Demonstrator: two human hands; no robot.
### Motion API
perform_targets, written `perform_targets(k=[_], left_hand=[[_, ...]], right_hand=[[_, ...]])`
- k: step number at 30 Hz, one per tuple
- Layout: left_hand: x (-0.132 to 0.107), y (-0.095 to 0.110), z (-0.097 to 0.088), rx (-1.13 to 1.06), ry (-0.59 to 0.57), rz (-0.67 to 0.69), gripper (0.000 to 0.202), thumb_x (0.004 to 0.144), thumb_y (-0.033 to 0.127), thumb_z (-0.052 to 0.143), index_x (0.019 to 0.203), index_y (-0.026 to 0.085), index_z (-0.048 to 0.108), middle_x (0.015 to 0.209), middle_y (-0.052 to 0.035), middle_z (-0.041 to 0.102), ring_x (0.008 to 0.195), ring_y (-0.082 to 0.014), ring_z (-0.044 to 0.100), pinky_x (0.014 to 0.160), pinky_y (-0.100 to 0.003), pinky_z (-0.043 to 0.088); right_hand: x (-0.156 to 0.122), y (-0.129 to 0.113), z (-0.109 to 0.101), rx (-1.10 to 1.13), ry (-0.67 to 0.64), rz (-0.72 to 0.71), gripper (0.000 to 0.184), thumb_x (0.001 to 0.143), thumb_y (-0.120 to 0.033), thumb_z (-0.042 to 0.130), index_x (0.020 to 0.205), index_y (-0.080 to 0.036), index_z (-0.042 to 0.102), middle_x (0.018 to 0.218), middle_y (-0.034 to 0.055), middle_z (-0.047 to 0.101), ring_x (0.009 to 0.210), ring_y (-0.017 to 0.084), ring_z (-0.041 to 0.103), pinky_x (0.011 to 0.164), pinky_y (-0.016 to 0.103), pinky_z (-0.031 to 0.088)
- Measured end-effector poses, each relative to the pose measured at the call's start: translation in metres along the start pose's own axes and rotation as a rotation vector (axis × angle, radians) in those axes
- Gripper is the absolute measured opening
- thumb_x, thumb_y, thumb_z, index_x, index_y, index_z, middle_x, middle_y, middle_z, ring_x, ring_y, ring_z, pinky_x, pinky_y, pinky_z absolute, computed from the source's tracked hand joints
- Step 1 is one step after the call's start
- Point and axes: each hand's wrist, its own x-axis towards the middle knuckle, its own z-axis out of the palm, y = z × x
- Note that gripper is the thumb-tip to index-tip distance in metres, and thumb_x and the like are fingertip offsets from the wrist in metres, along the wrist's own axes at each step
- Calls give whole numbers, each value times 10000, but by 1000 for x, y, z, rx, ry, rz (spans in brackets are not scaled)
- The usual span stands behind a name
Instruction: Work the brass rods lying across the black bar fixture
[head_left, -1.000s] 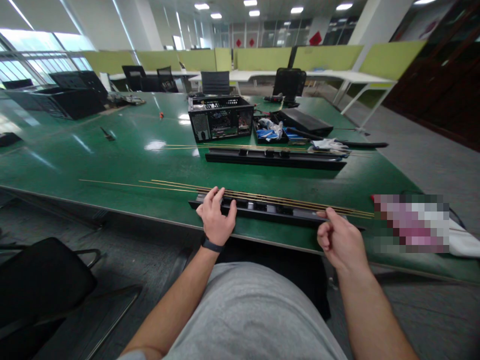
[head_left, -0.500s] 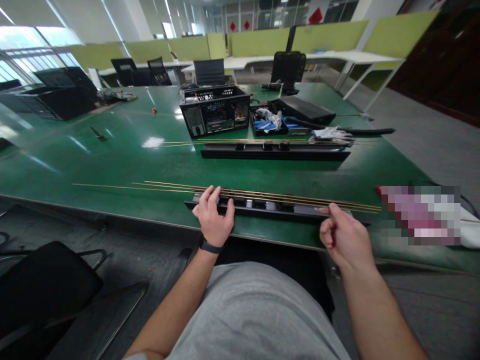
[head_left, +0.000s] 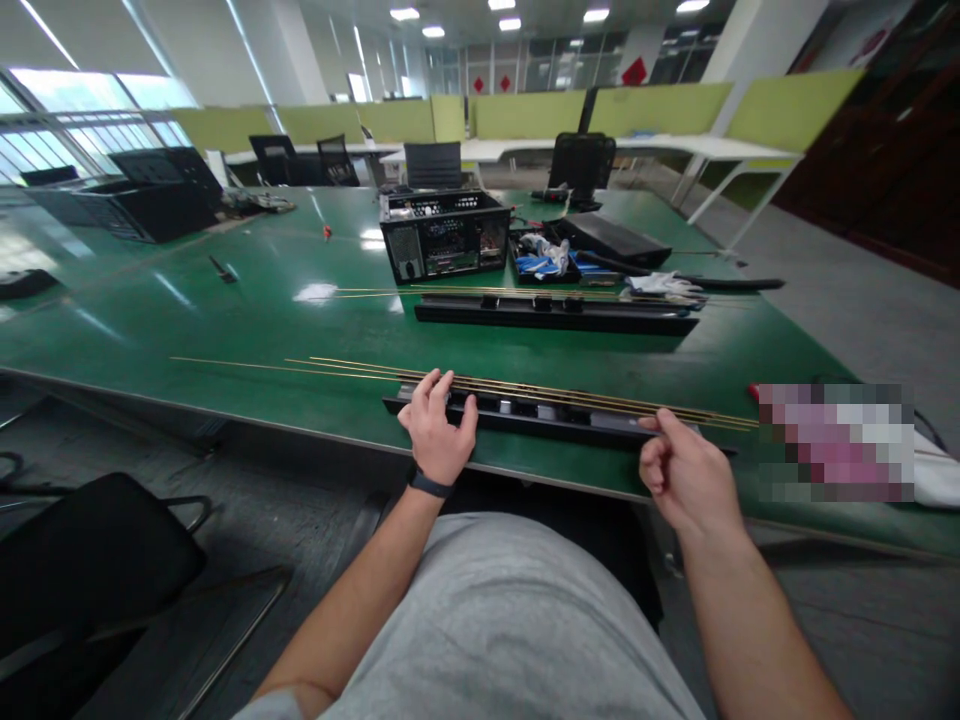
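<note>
A long black strip (head_left: 555,418) lies along the near edge of the green table (head_left: 247,320). Several thin brass rods (head_left: 337,368) rest lengthwise on top of it and reach far out to the left. My left hand (head_left: 436,432) grips the strip's left end, fingers curled over it and the rods. My right hand (head_left: 686,475) is closed near the strip's right end, thumb and forefinger pinching the rods' ends.
A second black strip (head_left: 555,315) with more brass rods lies further back. Behind it stand an open computer case (head_left: 444,235), a tray of blue and white items (head_left: 546,258) and a flat black box (head_left: 611,240). A black chair (head_left: 82,560) is at my lower left.
Only the camera view shifts a little. Both hands stay where they were on the strip and rods.
</note>
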Motion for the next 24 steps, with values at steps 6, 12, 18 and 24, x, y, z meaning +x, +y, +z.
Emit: perform_targets(k=[6,12,18,24], left_hand=[[0,-1,0,-10,1,-2,481,1016,437,693,1442,213,691,1515,-196,694,1230,-303,746,1125,-479,443],[-1,-1,0,-38,12,0,476,1017,423,693,1442,209,690,1522,-204,681,1264,-312,733,1131,-482,433],[0,0,-1,-33,15,0,466,1013,422,693,1428,211,697,1506,-202,693,1247,-312,742,1127,-481,437],[0,1,-1,-30,16,6,463,1014,424,694,1426,214,694,1506,-201,696,1238,-309,745,1128,-481,437]], right_hand=[[1,1,-1,-6,-31,-6,570,776,-663,932,963,-174,707,527,-22,577,312,86,391,296,195,263],[1,2,-3,-5,-39,-5,534,823,-647,910,990,-183,704,532,-26,582,311,82,389,299,190,262],[-1,2,-1,9,-13,-16,563,734,-637,956,927,-164,719,529,-11,579,315,87,391,293,199,260],[0,3,-3,3,-27,-14,557,756,-643,945,944,-170,717,535,-15,581,318,85,390,300,194,262]])
